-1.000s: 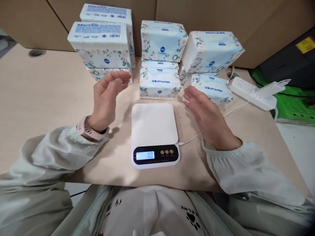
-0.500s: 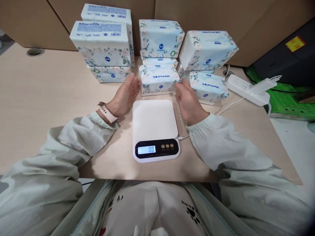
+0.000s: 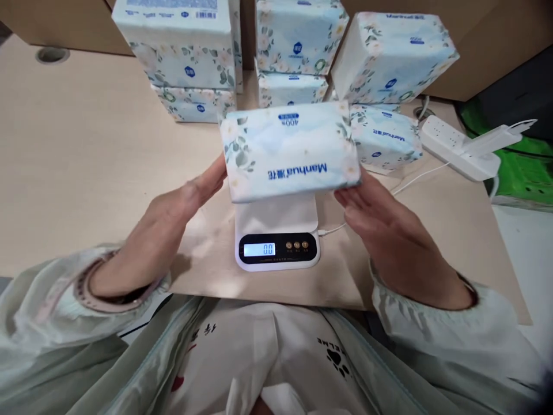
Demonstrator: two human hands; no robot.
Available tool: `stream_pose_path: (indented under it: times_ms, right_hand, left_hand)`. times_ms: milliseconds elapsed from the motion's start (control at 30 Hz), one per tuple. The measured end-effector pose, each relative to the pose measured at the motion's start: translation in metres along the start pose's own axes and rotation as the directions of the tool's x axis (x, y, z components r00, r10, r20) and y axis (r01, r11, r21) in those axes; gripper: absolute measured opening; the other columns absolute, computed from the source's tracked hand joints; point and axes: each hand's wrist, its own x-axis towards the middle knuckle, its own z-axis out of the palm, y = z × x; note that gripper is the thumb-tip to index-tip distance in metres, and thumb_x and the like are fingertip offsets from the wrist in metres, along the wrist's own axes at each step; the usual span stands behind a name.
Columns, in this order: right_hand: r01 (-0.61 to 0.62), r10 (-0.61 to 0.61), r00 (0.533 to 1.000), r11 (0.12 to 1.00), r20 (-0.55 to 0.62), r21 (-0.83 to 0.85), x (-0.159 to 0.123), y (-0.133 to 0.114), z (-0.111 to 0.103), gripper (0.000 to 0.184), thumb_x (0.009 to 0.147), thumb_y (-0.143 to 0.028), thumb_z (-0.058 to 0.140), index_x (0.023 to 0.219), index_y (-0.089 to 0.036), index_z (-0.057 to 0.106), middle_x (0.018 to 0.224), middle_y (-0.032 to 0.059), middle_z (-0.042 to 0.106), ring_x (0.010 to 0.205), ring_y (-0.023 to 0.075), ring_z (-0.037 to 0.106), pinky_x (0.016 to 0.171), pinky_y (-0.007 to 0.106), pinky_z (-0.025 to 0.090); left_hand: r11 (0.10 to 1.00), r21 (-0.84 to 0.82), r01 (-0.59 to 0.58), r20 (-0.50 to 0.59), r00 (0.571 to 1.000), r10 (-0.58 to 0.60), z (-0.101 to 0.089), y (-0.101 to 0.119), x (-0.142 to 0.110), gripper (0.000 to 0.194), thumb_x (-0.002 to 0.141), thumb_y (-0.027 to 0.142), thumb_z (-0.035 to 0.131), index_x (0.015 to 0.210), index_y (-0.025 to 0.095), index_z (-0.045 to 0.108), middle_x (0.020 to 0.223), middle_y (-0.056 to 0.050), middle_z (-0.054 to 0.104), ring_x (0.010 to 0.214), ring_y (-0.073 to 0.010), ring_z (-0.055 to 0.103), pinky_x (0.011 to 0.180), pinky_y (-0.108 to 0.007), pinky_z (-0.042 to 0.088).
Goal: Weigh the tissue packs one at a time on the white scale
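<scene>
A floral, light blue tissue pack (image 3: 289, 153) is held up between both my hands, above the back of a white kitchen scale (image 3: 279, 253). My left hand (image 3: 168, 222) presses its left end, and my right hand (image 3: 384, 227) presses its right end. Most fingertips are hidden at the sides and underneath. The scale's lit display reads 0.0, and its plate is partly covered from view by the raised pack.
More tissue packs stand stacked behind: a left stack (image 3: 185, 69), a middle stack (image 3: 298, 40) and a right stack (image 3: 389, 63). A white power strip (image 3: 458, 147) with a cable lies to the right. Cardboard (image 3: 73, 23) closes off the back. A cable hole (image 3: 52, 55) is at the left.
Both hands have taken hold of the front middle tissue pack, lifted it and brought it toward me over the scale. The camera view has shifted slightly downward. The display still reads 0.0.
</scene>
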Motion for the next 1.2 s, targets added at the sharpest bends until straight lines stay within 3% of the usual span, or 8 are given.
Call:
stream_pose_path:
  times_ms: [67, 100, 233, 333, 433, 567, 867, 1200]
  right_hand:
    - [-0.051, 0.051, 0.997, 0.999, 0.062, 0.006, -0.015, 0.007, -0.001, 0.065, 0.105, -0.048, 0.075, 0.166, -0.051, 0.053, 0.179, -0.0139, 0.049, 0.174, 0.0274, 0.039, 0.145, 0.057, 0.038]
    - [-0.071, 0.071, 0.994, 0.997, 0.082, -0.001, -0.019, 0.012, -0.002, 0.064, 0.106, -0.047, 0.074, 0.166, -0.052, 0.051, 0.178, -0.0138, 0.050, 0.172, 0.0270, 0.042, 0.144, 0.059, 0.040]
    - [-0.058, 0.059, 0.998, 0.997, 0.001, -0.052, -0.021, 0.027, -0.002, 0.056, 0.105, -0.046, 0.075, 0.159, -0.051, 0.061, 0.173, -0.0111, 0.058, 0.168, 0.0273, 0.050, 0.142, 0.059, 0.043]
    - [-0.034, 0.026, 0.995, 0.996, -0.096, -0.080, -0.015, 0.037, -0.001, 0.047, 0.106, -0.046, 0.074, 0.153, -0.046, 0.069, 0.166, -0.0080, 0.067, 0.163, 0.0270, 0.057, 0.141, 0.056, 0.046]
    - [0.005, -0.010, 0.996, 0.998, -0.093, -0.055, -0.012, 0.046, 0.000, 0.046, 0.108, -0.048, 0.070, 0.154, -0.045, 0.068, 0.164, -0.0078, 0.069, 0.161, 0.0250, 0.060, 0.138, 0.052, 0.050]
    - [0.021, -0.023, 0.997, 1.000, -0.080, -0.022, -0.014, 0.053, -0.001, 0.050, 0.109, -0.048, 0.069, 0.158, -0.047, 0.063, 0.171, -0.0108, 0.061, 0.169, 0.0227, 0.049, 0.144, 0.052, 0.040]
    - [0.028, -0.031, 0.996, 0.999, -0.083, -0.032, -0.017, 0.058, -0.004, 0.052, 0.108, -0.050, 0.070, 0.159, -0.051, 0.061, 0.173, -0.0130, 0.058, 0.170, 0.0221, 0.047, 0.148, 0.053, 0.030]
    - [-0.011, 0.012, 0.997, 1.000, -0.078, 0.021, -0.014, 0.051, -0.001, 0.051, 0.105, -0.047, 0.076, 0.155, -0.051, 0.065, 0.171, -0.0154, 0.059, 0.170, 0.0201, 0.046, 0.149, 0.048, 0.030]
  left_hand:
    - [0.999, -0.007, 0.040, 0.118, 0.992, -0.039, -0.001, -0.008, -0.019, 0.048, 0.115, 0.057, 0.052, 0.155, 0.038, 0.071, 0.160, 0.002, 0.068, 0.162, -0.0306, 0.055, 0.143, -0.056, 0.039]
    - [0.999, -0.007, 0.045, 0.121, 0.992, -0.043, 0.000, -0.013, -0.025, 0.047, 0.116, 0.054, 0.051, 0.155, 0.037, 0.071, 0.160, 0.001, 0.068, 0.162, -0.0304, 0.056, 0.143, -0.056, 0.039]
    - [0.999, -0.027, 0.039, -0.075, 0.996, -0.041, 0.007, -0.029, -0.024, 0.038, 0.111, 0.055, 0.064, 0.129, 0.033, 0.088, 0.138, -0.004, 0.082, 0.143, -0.0354, 0.073, 0.132, -0.059, 0.054]
    - [0.999, -0.035, 0.008, -0.236, 0.972, -0.016, 0.012, -0.034, -0.013, 0.034, 0.108, 0.054, 0.070, 0.110, 0.030, 0.093, 0.124, -0.004, 0.087, 0.132, -0.0358, 0.078, 0.125, -0.059, 0.058]
    - [0.997, -0.064, -0.031, -0.302, 0.953, 0.010, 0.015, -0.036, -0.007, 0.030, 0.108, 0.043, 0.070, 0.096, 0.028, 0.093, 0.112, -0.004, 0.089, 0.121, -0.0316, 0.082, 0.116, -0.051, 0.062]
    - [0.994, -0.089, -0.068, -0.362, 0.932, 0.031, 0.015, -0.041, -0.004, 0.032, 0.106, 0.033, 0.067, 0.085, 0.025, 0.090, 0.100, -0.004, 0.088, 0.108, -0.0267, 0.083, 0.106, -0.044, 0.063]
    - [0.996, -0.062, -0.064, -0.364, 0.931, 0.037, 0.012, -0.044, -0.001, 0.030, 0.103, 0.038, 0.070, 0.083, 0.025, 0.089, 0.097, -0.005, 0.088, 0.104, -0.0268, 0.082, 0.099, -0.044, 0.062]
    - [0.998, -0.014, -0.064, -0.381, 0.923, 0.054, 0.010, -0.046, 0.000, 0.033, 0.098, 0.022, 0.062, 0.081, 0.027, 0.091, 0.091, -0.001, 0.088, 0.093, -0.0225, 0.083, 0.093, -0.038, 0.064]
